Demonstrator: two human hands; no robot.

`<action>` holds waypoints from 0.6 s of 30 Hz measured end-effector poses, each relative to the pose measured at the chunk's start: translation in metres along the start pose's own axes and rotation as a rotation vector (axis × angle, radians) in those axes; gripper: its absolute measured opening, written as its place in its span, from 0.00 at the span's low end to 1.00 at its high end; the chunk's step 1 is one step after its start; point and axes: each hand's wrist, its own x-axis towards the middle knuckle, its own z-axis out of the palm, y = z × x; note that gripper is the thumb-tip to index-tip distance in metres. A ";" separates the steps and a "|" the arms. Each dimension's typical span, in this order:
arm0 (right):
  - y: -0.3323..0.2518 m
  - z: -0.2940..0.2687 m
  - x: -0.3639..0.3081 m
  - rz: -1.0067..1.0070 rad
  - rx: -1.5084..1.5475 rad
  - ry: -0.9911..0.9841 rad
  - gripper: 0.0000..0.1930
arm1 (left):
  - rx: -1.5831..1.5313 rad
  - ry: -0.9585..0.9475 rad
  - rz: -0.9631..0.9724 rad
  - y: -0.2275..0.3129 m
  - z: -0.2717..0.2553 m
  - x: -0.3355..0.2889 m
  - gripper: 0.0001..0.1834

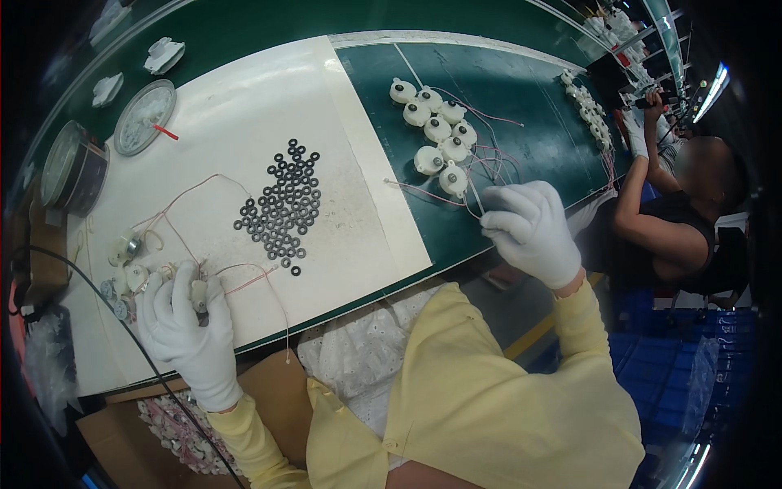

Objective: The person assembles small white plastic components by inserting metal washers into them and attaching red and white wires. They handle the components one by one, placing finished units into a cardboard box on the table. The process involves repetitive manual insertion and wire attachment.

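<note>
My left hand [184,334], in a white glove, is at the left of the white board. A small wired motor [199,295] sits between its thumb and fingers, with pink and white wires trailing right. Just beyond the fingertips lie several more small round motors [125,247]. My right hand [533,235], also gloved, is raised over the green tabletop with thumb and fingers pinched together. Whatever is in that pinch is too small to make out. Close by, several white round motors [436,128] with dark centres lie in a cluster, their thin wires reaching toward this hand.
Many black rings [285,208] lie spread on the white board [366,220]. A clear tub [75,169] and a round lid [145,118] stand at the far left. Below the table edge is a cardboard box [130,440] of wired parts. Another person [676,212] works at the right.
</note>
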 end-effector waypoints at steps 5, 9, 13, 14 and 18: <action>0.014 -0.028 -0.015 0.163 0.019 0.020 0.17 | 0.032 0.037 0.002 -0.001 0.003 -0.003 0.21; 0.010 -0.037 0.016 0.114 -0.017 0.339 0.23 | 0.022 0.043 0.008 -0.001 0.005 -0.002 0.21; -0.002 -0.012 0.085 -0.059 -0.003 0.351 0.38 | 0.017 0.038 0.002 0.000 0.002 -0.001 0.21; -0.007 -0.006 0.103 -0.095 -0.012 0.316 0.41 | 0.012 0.037 0.005 0.000 0.002 0.000 0.21; 0.018 0.044 0.120 -0.094 -0.116 0.186 0.42 | -0.019 0.031 0.002 0.002 -0.001 0.002 0.20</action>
